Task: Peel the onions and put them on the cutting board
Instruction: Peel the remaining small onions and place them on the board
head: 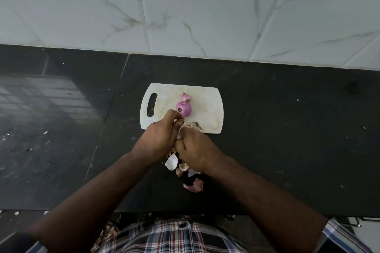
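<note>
A white cutting board [207, 109] lies on the black counter. Two peeled purple onions rest on it: a larger one [184, 108] and a smaller one [186, 96] just behind it. My left hand [160, 135] and my right hand [195, 148] are pressed together at the board's near edge, both closed around a third onion [195, 125] whose pale, papery skin sticks out between the fingers. Most of that onion is hidden by my hands.
Loose onion skins [172, 162] lie on the counter [287, 139] under my wrists, with a pink piece [195, 186] nearer me. A marble-tiled wall [185, 6] rises behind the counter. Small skin scraps dot the counter's left side.
</note>
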The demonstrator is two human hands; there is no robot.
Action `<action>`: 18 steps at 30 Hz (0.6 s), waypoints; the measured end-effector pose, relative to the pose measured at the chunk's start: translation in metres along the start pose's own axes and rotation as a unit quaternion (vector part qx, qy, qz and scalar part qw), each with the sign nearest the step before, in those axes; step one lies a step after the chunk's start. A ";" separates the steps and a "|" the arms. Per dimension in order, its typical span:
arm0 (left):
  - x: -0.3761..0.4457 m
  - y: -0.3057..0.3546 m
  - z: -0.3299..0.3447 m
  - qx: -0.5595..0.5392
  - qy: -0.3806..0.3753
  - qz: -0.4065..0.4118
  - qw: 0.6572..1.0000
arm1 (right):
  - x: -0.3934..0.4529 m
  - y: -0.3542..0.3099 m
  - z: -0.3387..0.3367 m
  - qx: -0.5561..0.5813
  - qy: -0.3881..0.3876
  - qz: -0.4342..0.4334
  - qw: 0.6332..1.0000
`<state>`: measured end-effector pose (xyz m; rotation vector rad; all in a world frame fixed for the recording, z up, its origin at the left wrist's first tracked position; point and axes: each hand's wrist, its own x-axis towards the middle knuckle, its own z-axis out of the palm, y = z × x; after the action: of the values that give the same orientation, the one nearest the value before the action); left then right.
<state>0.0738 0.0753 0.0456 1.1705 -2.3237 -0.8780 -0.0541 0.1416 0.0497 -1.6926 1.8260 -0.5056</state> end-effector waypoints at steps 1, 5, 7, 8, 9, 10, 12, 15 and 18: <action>0.001 0.000 0.001 -0.003 0.000 -0.001 1.000 | -0.001 0.001 0.000 -0.002 0.005 -0.006 1.000; 0.000 -0.003 0.002 -0.037 -0.004 0.003 0.999 | -0.003 0.008 -0.001 -0.025 0.014 -0.026 0.999; 0.000 -0.005 0.001 -0.081 -0.006 -0.030 0.996 | -0.003 0.011 -0.005 -0.020 0.005 -0.021 1.000; 0.001 -0.007 0.000 -0.111 -0.005 -0.061 0.992 | -0.003 0.013 -0.007 -0.013 -0.002 -0.008 1.000; 0.002 -0.010 -0.001 -0.135 -0.005 -0.093 0.987 | -0.002 0.015 -0.011 -0.006 -0.008 0.008 1.000; 0.003 -0.013 -0.001 -0.150 -0.005 -0.121 0.981 | -0.001 0.019 -0.013 -0.003 -0.009 0.022 1.000; 0.003 -0.021 0.002 -0.211 -0.015 -0.175 0.962 | 0.002 0.024 -0.015 0.000 -0.003 0.032 0.999; 0.000 -0.028 0.003 -0.394 -0.050 -0.254 0.882 | 0.002 0.022 -0.020 0.005 -0.034 0.027 0.999; -0.003 -0.033 -0.003 -0.511 -0.084 -0.276 0.810 | 0.000 0.020 -0.035 0.049 0.039 0.050 0.997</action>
<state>0.0963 0.0621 0.0255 1.2220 -1.1446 -2.1243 -0.0924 0.1394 0.0635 -1.5268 1.8987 -0.6158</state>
